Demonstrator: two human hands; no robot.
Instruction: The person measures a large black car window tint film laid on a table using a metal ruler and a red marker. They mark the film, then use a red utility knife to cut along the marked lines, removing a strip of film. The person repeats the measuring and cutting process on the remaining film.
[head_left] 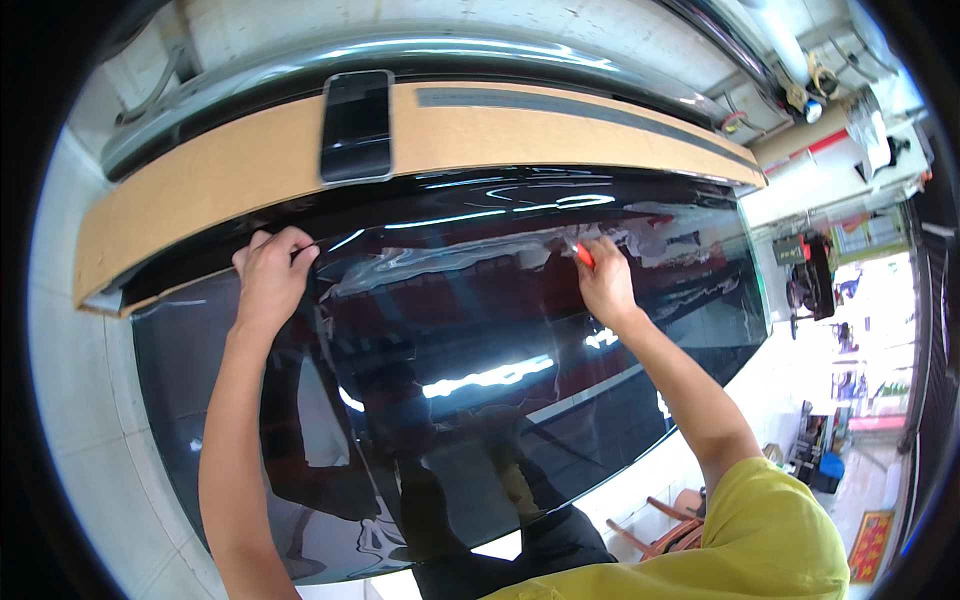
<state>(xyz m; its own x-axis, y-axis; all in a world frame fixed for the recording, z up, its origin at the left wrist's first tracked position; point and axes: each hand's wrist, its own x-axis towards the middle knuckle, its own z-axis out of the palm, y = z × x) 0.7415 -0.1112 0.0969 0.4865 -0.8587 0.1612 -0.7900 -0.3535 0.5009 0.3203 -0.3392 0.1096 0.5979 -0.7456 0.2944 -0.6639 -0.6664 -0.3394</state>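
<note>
A sheet of glossy dark tint film [450,330] spreads over a glass-topped table [755,270], full of reflections and creases. Along its far side it runs up to a long brown cardboard box [240,165]. My left hand [275,275] is closed on the film's edge beside the box's front, thumb against curled fingers. To the right, my right hand [606,280] grips a small orange-red cutter [583,255], its tip at the film. Whether the blade is through the film cannot be made out.
A phone [357,125] and a long grey ruler [560,105] lie on the box. Behind it stretches a shiny dark roll [400,52]. More rolls [820,130] stand at the far right. A wooden chair [665,525] is near the table's right front.
</note>
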